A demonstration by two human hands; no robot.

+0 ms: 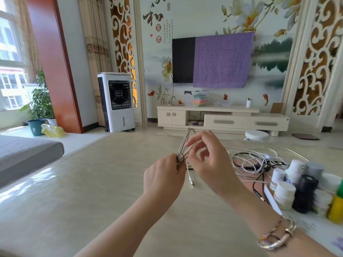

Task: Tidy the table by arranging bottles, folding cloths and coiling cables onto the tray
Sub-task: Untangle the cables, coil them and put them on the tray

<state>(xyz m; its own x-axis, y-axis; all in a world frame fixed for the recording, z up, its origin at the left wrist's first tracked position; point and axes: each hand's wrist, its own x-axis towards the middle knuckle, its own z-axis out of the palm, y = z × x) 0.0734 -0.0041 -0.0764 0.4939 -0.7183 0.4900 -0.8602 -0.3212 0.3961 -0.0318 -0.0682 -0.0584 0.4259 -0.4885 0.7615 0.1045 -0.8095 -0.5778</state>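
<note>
Two hands meet above the middle of the table [92, 182], and from my remote view they are working one bundled white cable [184, 143]. My left hand [163, 179] is curled round the lower end of the bundle, gripping it where a thin dark band [180, 157] loops round the strands. My right hand [206, 158] sits just beside it on the right, thumb and forefinger pinching the cable strands a little above the band, the other fingers loosely bent. The folded loops stand up and lean slightly right above both hands, while one loose end with a plug [191, 182] hangs down below them, near the tabletop; I cannot tell whether it touches. Bracelets [276, 236] ring my right wrist.

To the right of the hands lies a tangle of white and black cables [256, 162], spread flat on the table. Nearer the right edge stands a close cluster of bottles [297, 186]: several white ones, a black one, and a yellow one with a green top at the frame edge; they are blurred. A white flat edge beneath them may be the tray, but I cannot be sure.

Beyond the table I see a television [183, 60] half covered by a purple cloth [222, 60], a low cabinet [222, 119], and an air cooler [117, 101].
</note>
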